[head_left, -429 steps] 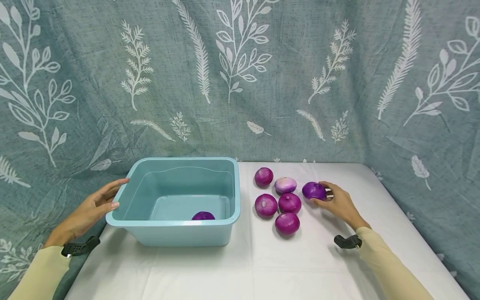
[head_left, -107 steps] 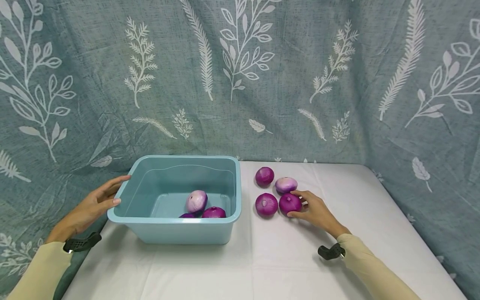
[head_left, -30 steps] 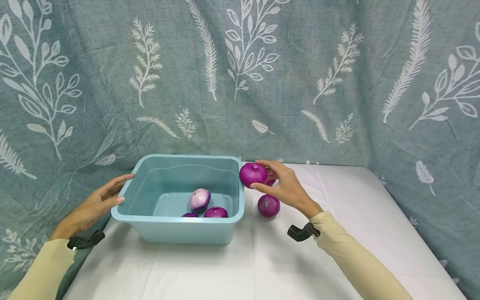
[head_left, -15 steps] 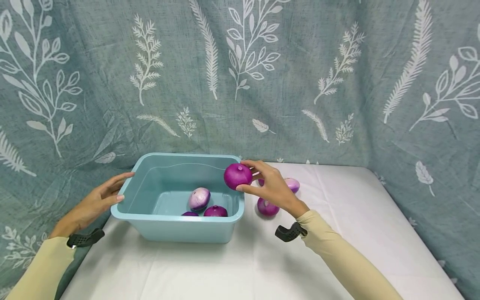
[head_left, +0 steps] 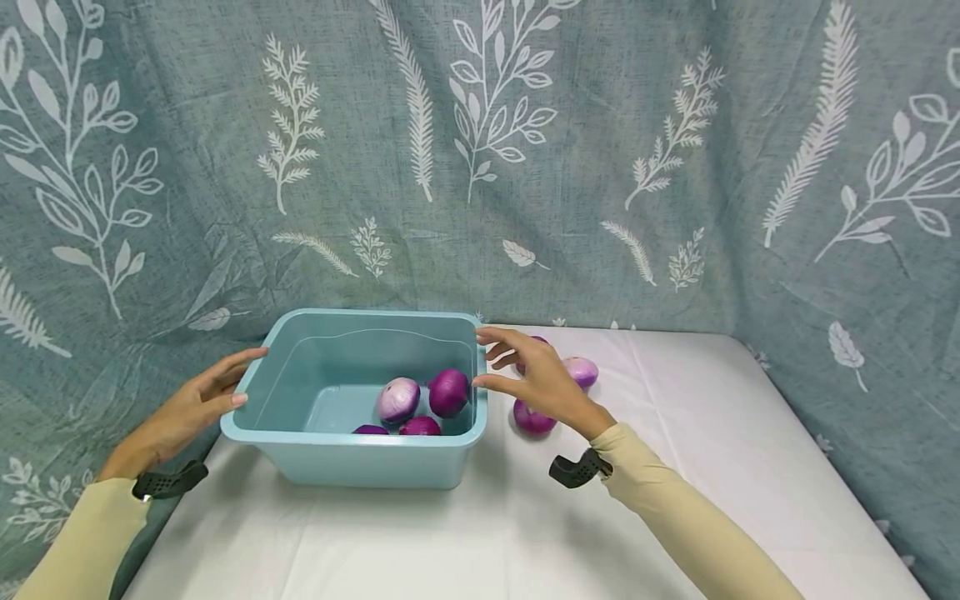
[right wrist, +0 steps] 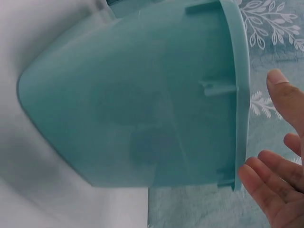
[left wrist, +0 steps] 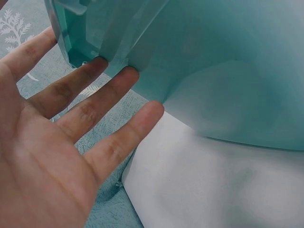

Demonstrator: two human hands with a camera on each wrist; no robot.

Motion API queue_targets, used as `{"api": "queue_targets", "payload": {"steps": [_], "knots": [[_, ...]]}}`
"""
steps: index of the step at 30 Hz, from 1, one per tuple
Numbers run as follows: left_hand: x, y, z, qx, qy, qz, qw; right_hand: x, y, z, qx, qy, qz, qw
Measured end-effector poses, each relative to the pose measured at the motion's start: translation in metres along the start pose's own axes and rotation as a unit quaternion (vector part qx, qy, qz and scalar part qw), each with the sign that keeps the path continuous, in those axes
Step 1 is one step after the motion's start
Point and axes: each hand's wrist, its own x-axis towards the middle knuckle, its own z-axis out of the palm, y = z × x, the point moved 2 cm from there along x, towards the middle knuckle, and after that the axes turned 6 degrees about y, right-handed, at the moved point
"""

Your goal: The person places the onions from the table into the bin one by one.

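Onions point(head_left: 448, 393), 7 in view, are round and smooth-skinned: 4 sit in a pale blue tub point(head_left: 352, 462) and 3 on the white cloth point(head_left: 375, 542) to its right. Nearest, 2 cream sleeves point(head_left: 682, 517) reach in, each with a black strap point(head_left: 171, 481) at the wrist. Just behind the tub's front rim, 2 onions show only their tops: a dark purple onion point(head_left: 371, 429) and, to its right, a magenta onion point(head_left: 420, 426). The left hand point(head_left: 183, 417) is at the left rim, thumb and fingers spread and long, resting against the tub without curling round it. Farther inside the tub lie a pale onion point(head_left: 398, 400), whitish with a violet flush, and, near the right wall, a deep magenta onion point(head_left: 450, 396). On the cloth, a magenta-purple onion point(head_left: 533, 421) is partly covered by the right hand point(head_left: 536, 379). That hand is by the right rim, thumb well apart from the fingers, holding nothing; whether it touches the rim, I cannot tell. Beyond it are a pinkish-violet onion point(head_left: 582, 372), partly hidden, and a purple onion point(head_left: 540, 340), mostly hidden behind the fingers. Farthest back hangs a grey-green curtain point(head_left: 360, 167) printed with white leaves.
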Motion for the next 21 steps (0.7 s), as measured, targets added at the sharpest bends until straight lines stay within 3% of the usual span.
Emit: {"api": "queue_targets", "payload": {"steps": [8,16,21], "knots": [[0.001,0.000,0.001,-0.001,0.001,0.002,1.0000,-0.017,0.029,-0.021,-0.048,0.018,0.030,0.998],[-0.001,0.002,0.002,-0.002,-0.007,0.005,1.0000,-0.043,0.079,-0.050,-0.093,0.027,0.076,0.992],[-0.001,0.003,0.002,0.002,-0.002,0.002,1.0000,-0.061,0.110,-0.064,-0.142,0.030,0.106,0.984]]}}
